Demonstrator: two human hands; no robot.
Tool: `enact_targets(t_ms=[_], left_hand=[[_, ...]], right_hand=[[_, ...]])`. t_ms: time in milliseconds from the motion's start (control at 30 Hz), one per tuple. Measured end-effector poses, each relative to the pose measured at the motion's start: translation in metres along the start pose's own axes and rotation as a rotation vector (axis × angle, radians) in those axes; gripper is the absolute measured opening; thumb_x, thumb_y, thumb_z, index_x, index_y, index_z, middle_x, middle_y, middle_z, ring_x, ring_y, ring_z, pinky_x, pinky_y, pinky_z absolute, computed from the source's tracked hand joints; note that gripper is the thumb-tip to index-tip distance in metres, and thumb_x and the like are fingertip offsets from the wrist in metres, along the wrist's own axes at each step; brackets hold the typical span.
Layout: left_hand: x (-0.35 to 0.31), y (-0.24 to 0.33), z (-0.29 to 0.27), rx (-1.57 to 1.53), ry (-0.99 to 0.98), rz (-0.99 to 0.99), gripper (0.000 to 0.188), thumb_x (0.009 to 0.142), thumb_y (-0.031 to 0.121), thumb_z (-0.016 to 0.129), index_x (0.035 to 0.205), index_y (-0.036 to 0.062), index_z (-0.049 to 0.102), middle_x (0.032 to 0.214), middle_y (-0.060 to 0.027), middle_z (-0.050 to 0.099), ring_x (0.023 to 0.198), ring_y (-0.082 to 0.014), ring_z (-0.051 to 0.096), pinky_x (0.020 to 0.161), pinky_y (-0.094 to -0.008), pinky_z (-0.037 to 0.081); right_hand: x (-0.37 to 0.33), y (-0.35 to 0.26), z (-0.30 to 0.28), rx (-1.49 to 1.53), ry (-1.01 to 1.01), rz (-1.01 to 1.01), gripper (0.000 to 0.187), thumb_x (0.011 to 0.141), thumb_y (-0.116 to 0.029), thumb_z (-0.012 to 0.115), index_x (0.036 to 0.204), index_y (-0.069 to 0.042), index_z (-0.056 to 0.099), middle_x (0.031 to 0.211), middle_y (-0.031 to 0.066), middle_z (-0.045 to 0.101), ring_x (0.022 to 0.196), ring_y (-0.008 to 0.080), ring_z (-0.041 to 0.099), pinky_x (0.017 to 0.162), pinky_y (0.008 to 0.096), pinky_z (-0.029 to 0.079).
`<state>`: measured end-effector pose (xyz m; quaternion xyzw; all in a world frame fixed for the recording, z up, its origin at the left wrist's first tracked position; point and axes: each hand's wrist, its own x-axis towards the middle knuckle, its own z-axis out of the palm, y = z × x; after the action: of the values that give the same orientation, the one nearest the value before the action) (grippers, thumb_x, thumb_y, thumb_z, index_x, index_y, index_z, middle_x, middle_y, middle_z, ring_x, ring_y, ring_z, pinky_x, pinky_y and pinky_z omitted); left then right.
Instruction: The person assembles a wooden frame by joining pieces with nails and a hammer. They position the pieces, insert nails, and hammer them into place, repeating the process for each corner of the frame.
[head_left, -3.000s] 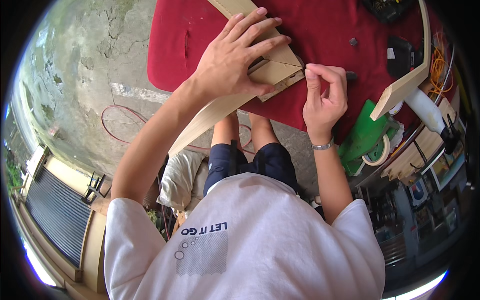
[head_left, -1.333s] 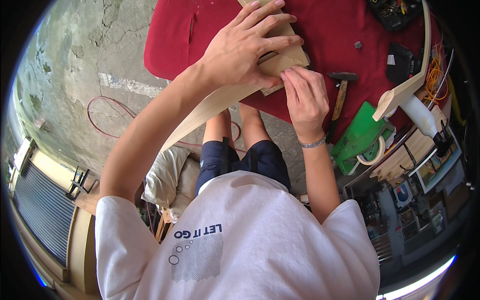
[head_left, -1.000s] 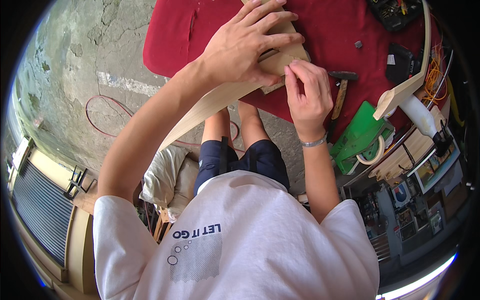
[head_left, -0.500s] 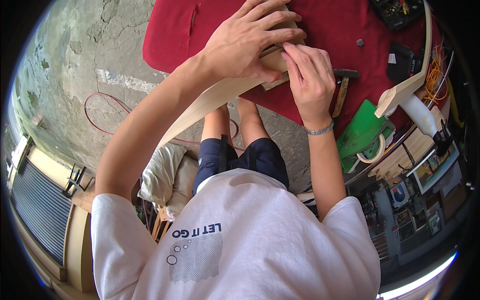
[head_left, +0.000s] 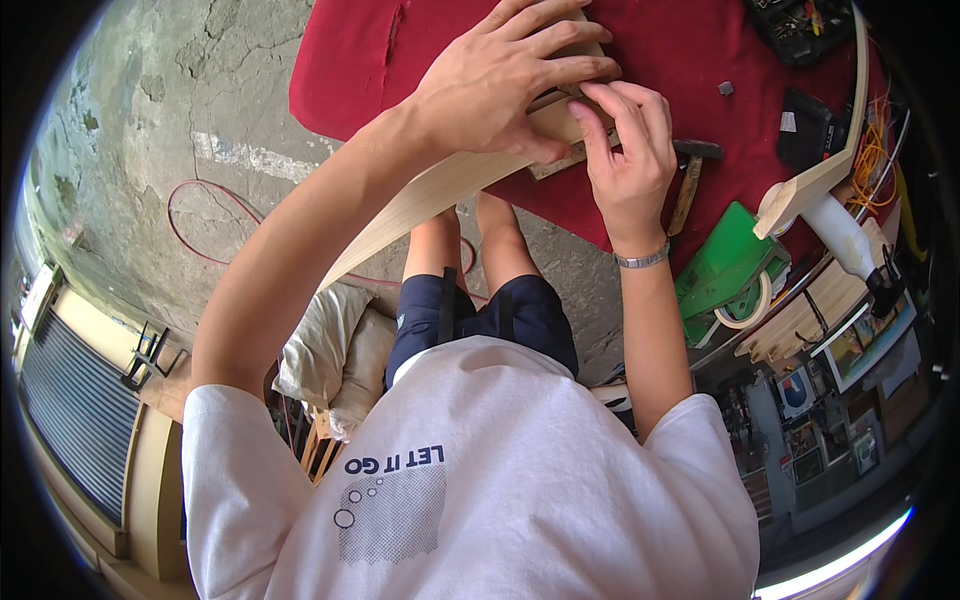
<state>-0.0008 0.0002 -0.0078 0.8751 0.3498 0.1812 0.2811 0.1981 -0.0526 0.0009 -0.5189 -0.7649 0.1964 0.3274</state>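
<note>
My left hand [head_left: 515, 75] lies spread across a pale wooden piece [head_left: 560, 120] at the top of the view, its thumb stretched toward the near side. From under this hand a long wooden plank [head_left: 400, 222] slants down toward my left forearm. My right hand [head_left: 635, 150] is beside it, fingers bent, the thumb and fingertips close together at the wood's edge. Anything between those fingertips is too small to make out. A hammer [head_left: 686, 190] with a wooden handle lies on the red cloth [head_left: 690, 60], just right of my right hand.
A small grey block [head_left: 726, 88] rests on the cloth. Dark tool cases [head_left: 803, 130] stand at the upper right. Farther right are a green plastic tool [head_left: 725, 255], a wooden bar [head_left: 800, 195] and orange cord [head_left: 872, 160]. A red hose [head_left: 215, 187] crosses the concrete floor.
My right hand has shifted slightly right, and its fingers look more loosely bent with a wider gap behind the thumb. My left hand stays spread on the wood.
</note>
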Motion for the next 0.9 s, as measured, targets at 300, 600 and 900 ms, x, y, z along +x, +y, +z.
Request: enact_targets(t_ms=[300, 600, 900], left_hand=[[0.0006, 0.0004, -0.0005, -0.017, -0.001, -0.004, 0.086, 0.070, 0.050, 0.087, 0.142, 0.0111, 0.062, 0.153, -0.0147, 0.051, 0.159, -0.0382, 0.025, 0.128, -0.0587, 0.020], [0.0006, -0.0003, -0.0003, -0.019, -0.004, -0.004, 0.087, 0.069, 0.051, 0.087, 0.142, 0.0107, 0.062, 0.154, -0.0150, 0.050, 0.158, -0.0384, 0.025, 0.128, -0.0585, 0.020], [-0.0002, -0.0001, 0.0008, -0.004, 0.018, 0.010, 0.086, 0.070, 0.049, 0.086, 0.143, 0.0111, 0.062, 0.153, -0.0150, 0.051, 0.158, -0.0381, 0.026, 0.127, -0.0585, 0.021]], right_hand=[[0.0005, -0.0023, -0.0012, 0.028, -0.010, 0.028, 0.021, 0.088, -0.005, 0.078, 0.108, -0.005, 0.072, 0.103, 0.0085, 0.065, 0.093, 0.0302, 0.063, 0.082, 0.0430, 0.053], [0.0002, -0.0014, -0.0012, 0.020, -0.017, 0.029, 0.022, 0.088, -0.006, 0.079, 0.109, -0.005, 0.072, 0.105, 0.0088, 0.064, 0.095, 0.0306, 0.063, 0.083, 0.0432, 0.053], [-0.0002, 0.0005, -0.0004, 0.024, -0.004, 0.001, 0.019, 0.089, -0.006, 0.078, 0.107, -0.005, 0.072, 0.102, 0.0088, 0.065, 0.092, 0.0305, 0.063, 0.082, 0.0432, 0.052]])
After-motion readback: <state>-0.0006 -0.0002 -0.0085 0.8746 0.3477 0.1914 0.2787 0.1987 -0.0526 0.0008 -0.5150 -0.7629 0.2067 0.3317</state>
